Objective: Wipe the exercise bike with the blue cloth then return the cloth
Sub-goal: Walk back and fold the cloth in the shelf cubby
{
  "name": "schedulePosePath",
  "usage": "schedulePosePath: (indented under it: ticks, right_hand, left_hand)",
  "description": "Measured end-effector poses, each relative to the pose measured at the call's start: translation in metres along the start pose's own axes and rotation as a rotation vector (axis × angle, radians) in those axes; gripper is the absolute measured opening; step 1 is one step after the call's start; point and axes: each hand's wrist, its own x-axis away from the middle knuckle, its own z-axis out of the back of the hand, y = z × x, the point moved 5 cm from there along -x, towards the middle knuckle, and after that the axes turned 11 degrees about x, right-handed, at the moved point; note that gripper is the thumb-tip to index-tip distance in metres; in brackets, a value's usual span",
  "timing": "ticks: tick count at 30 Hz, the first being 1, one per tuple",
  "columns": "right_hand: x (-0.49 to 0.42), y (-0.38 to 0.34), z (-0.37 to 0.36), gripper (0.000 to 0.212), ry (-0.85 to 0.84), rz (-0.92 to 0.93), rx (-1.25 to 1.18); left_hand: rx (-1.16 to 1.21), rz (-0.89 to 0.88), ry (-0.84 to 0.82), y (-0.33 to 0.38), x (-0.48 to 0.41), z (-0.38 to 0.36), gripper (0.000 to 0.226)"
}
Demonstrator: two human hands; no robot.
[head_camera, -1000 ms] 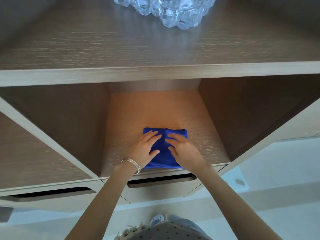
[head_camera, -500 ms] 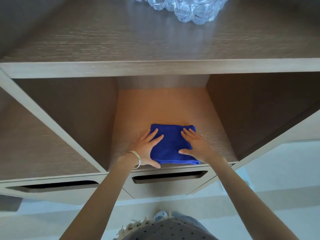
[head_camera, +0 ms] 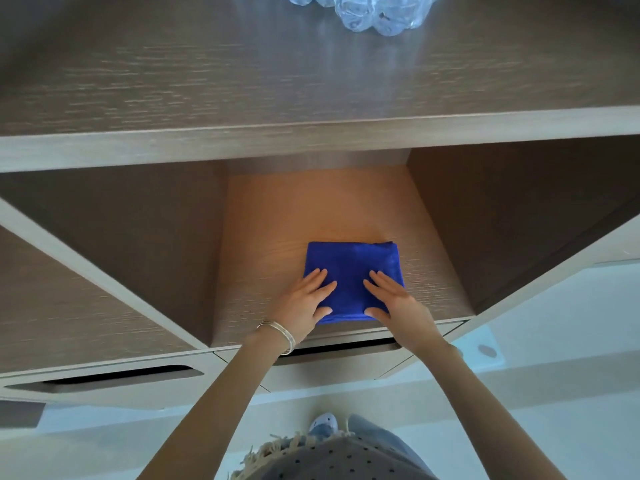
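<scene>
Folded blue cloth [head_camera: 351, 271] lies flat on the open cabinet shelf [head_camera: 277, 216], near the front edge, right of centre. Left hand [head_camera: 303, 304] rests on the cloth's left edge, right hand [head_camera: 393, 301] on its right edge; fingers of both are straight, flat, gripping nothing. Bangles [head_camera: 282, 336] on the left wrist. Glass bowl [head_camera: 374, 12] on the cabinet top [head_camera: 207, 71], far edge.

Wooden shelf unit [head_camera: 311, 147], pale floor [head_camera: 571, 427]
</scene>
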Motion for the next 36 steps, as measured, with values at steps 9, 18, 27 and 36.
schedulePosePath:
  ticks: [9,18,27,36]
  right_hand:
    - [-0.023,0.038,0.025,0.049,0.078,-0.175,0.162]
    - [-0.052,0.052,0.022,0.045,0.04,-0.194,0.241]
    - [-0.105,0.077,0.024,0.049,0.008,-0.206,0.319]
    - [-0.153,0.092,0.046,0.055,-0.25,-0.16,0.31]
  left_hand:
    - [-0.122,0.023,0.026,0.03,-0.07,-0.005,0.051]
    - [-0.095,-0.092,0.119,0.047,-0.071,-0.005,0.048]
    - [-0.178,-0.018,0.116,0.034,-0.125,-0.002,0.065]
    - [-0.254,0.103,0.049,0.034,-0.176,0.017,0.053]
